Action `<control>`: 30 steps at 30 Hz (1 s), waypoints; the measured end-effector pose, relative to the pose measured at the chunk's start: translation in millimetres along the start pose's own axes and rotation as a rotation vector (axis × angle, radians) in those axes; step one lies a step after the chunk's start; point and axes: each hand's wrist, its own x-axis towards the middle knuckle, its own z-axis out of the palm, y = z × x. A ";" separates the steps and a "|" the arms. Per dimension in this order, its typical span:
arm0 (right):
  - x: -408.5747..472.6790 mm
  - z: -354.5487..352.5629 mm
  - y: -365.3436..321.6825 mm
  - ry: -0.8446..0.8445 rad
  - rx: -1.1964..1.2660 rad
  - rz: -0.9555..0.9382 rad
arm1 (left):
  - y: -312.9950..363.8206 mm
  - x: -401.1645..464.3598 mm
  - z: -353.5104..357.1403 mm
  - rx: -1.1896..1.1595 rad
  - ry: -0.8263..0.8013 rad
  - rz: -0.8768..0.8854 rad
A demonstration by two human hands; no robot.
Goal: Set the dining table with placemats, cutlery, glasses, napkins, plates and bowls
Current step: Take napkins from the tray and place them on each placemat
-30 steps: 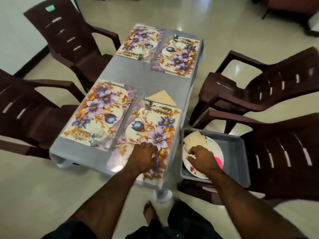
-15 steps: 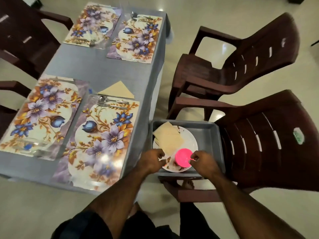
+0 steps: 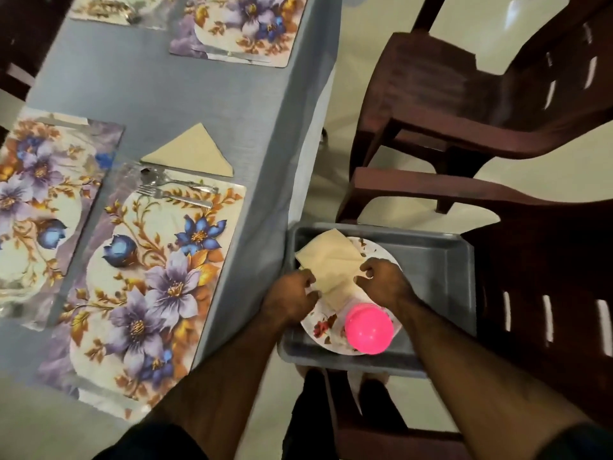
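A grey tray (image 3: 441, 267) sits on a chair seat beside the table. In it lies a white floral plate (image 3: 323, 328) with a stack of beige napkins (image 3: 331, 260) and an upturned pink bowl (image 3: 369, 328) on top. My left hand (image 3: 292, 298) pinches the napkins' left edge. My right hand (image 3: 384, 283) pinches their right edge. On the table the near floral placemat (image 3: 142, 287) carries a fork and spoon (image 3: 175, 189) along its far edge. A folded beige napkin (image 3: 190, 152) lies just beyond it.
The grey-clothed table (image 3: 159, 91) holds three more floral placemats: one at the left (image 3: 36, 200) and two at the far end (image 3: 242, 31). Dark brown plastic chairs (image 3: 464, 104) stand right of the table, and another stands at the far left.
My left hand left the near placemat and went to the tray. Both hands moved from the plate's near rim up to the napkin stack. The view swung right and closer.
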 end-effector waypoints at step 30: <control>61.5 18.8 22.4 0.072 0.407 -0.164 | 10.4 102.7 6.9 -0.246 0.025 0.028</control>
